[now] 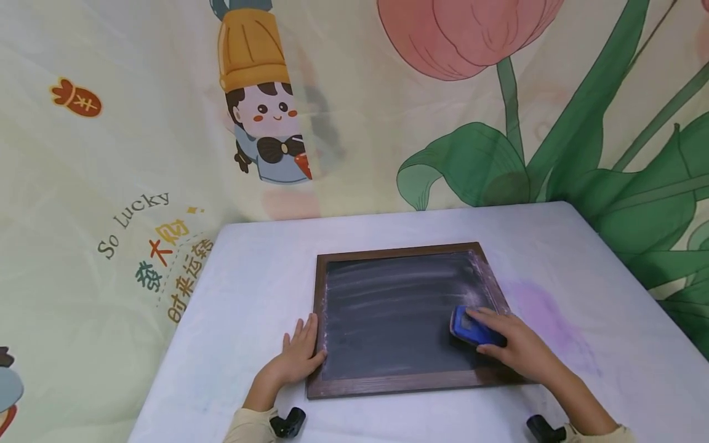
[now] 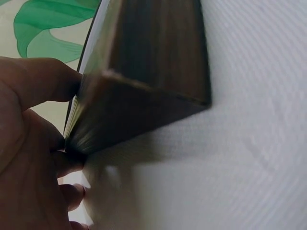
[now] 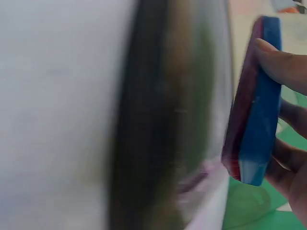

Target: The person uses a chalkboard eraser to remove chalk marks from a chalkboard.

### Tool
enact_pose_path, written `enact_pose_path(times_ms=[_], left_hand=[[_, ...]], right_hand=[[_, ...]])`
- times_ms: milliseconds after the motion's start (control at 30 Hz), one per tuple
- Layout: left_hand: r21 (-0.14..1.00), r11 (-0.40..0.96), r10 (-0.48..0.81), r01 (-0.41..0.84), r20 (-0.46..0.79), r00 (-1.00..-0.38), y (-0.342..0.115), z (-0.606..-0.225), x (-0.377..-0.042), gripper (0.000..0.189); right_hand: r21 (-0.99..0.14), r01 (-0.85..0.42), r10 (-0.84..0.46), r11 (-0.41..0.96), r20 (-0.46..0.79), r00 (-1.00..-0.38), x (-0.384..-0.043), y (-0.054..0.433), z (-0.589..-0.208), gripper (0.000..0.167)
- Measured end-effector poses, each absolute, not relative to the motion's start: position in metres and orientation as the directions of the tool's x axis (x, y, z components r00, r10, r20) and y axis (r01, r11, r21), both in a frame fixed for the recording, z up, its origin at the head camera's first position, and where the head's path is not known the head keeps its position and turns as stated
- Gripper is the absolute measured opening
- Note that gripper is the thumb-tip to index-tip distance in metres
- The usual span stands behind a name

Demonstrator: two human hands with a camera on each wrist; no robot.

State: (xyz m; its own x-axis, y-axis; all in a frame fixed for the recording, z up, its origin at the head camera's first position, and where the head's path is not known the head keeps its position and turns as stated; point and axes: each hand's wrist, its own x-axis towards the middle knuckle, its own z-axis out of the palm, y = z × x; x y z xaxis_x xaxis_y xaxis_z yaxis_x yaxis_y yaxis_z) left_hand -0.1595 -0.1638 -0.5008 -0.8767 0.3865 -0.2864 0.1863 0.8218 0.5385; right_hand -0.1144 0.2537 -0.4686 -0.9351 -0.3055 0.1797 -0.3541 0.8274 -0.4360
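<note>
A blackboard [image 1: 388, 326] in a brown wooden frame lies flat, with pale smears across its dark surface. At its left edge rests my left hand [image 1: 299, 357], fingers stretched along the frame and thumb touching it. The left wrist view shows the thumb and fingers of that hand [image 2: 29, 120] against the frame's side [image 2: 144, 105]. My right hand [image 1: 520, 344] grips a blue blackboard eraser [image 1: 476, 327] over the right part of the board. Seen from the right wrist, the eraser [image 3: 261, 120] sits between thumb and fingers, its dark reddish side facing the blurred board.
A white cloth covers the table [image 1: 232, 289] under the board. To the board's right, the cloth carries a purple stain [image 1: 545, 314]. A printed curtain [image 1: 354, 123] with a large flower and cartoon figure hangs behind the table. Each wrist wears a black device [image 1: 289, 423].
</note>
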Motion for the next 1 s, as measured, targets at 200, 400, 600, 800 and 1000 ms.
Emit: enact_pose_path(times_ms=[200, 400, 600, 800, 1000], left_hand=[[0.540, 0.823, 0.378, 0.175, -0.292, -0.878, -0.164, -0.506, -0.159, 0.076], [0.541, 0.822, 0.380, 0.177, -0.291, -0.878, -0.164, -0.508, -0.159, 0.076], [0.529, 0.829, 0.378, 0.180, -0.293, -0.878, -0.164, -0.509, -0.159, 0.076], [0.530, 0.828, 0.382, 0.185, -0.290, -0.878, -0.164, -0.507, -0.159, 0.076], [0.525, 0.831, 0.379, 0.186, -0.289, -0.879, -0.164, -0.507, -0.160, 0.076]], right_hand=[[-0.489, -0.177, -0.038, 0.854, 0.281, -0.959, -0.134, 0.272, -0.452, 0.073], [-0.417, 0.084, 0.184, 0.905, 0.206, -0.961, -0.148, 0.300, -0.453, 0.071], [-0.317, 0.170, 0.215, 0.933, 0.113, -0.970, -0.151, 0.317, -0.467, 0.065], [-0.266, 0.256, 0.255, 0.929, -0.038, -0.966, -0.148, 0.324, -0.480, 0.069], [-0.257, 0.281, 0.272, 0.925, -0.071, -0.960, -0.147, 0.325, -0.485, 0.068]])
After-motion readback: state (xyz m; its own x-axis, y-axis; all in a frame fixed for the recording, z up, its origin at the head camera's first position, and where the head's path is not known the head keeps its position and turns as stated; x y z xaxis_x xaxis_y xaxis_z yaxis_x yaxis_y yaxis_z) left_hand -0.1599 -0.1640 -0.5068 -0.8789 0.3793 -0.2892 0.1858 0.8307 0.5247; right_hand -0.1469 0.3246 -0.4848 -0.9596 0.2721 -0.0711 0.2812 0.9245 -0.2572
